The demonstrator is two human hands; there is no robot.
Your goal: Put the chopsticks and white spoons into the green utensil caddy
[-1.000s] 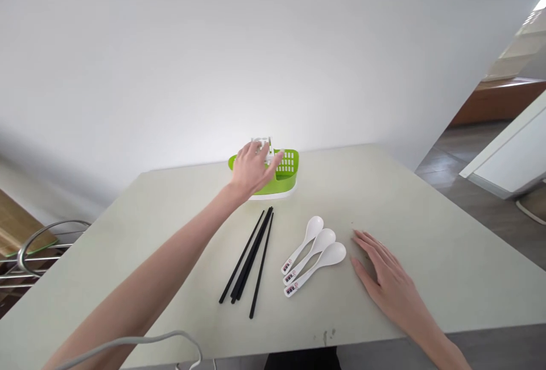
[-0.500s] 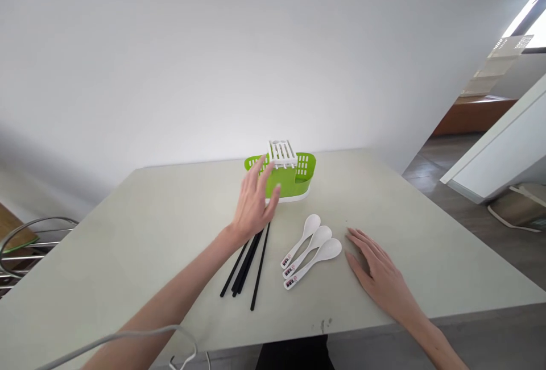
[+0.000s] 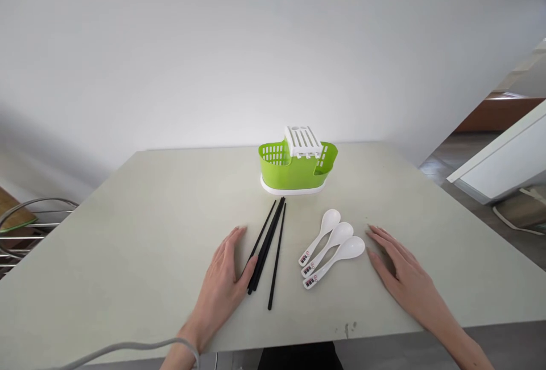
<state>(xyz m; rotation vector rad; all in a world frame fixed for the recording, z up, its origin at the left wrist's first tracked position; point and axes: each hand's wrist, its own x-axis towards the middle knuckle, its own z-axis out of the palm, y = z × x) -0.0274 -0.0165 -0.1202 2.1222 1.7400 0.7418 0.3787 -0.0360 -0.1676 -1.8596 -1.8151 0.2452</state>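
Note:
Several black chopsticks (image 3: 265, 249) lie on the table, loosely bunched and pointing away from me. My left hand (image 3: 224, 276) rests at their left side, fingers apart, its thumb over the near part of the leftmost ones; it grips nothing. To their right, three white spoons (image 3: 336, 250) with printed labels on the handles lie fanned out. Just right of the spoons, my right hand (image 3: 401, 279) rests on the table with fingers stretched and thumb apart, holding nothing. Behind them all stands a green cutlery holder (image 3: 285, 177) with a slotted white top and white base.
The pale table (image 3: 170, 199) meets a plain wall at the back. A grey cable (image 3: 128, 347) crosses in front of my left forearm. A metal rack (image 3: 38, 228) stands off the left edge, and a white panel (image 3: 499, 159) is beyond the right side.
My left hand has drawn back from the cutlery holder and come down beside the chopsticks. My right hand stays by the spoons. The whole view has shifted slightly.

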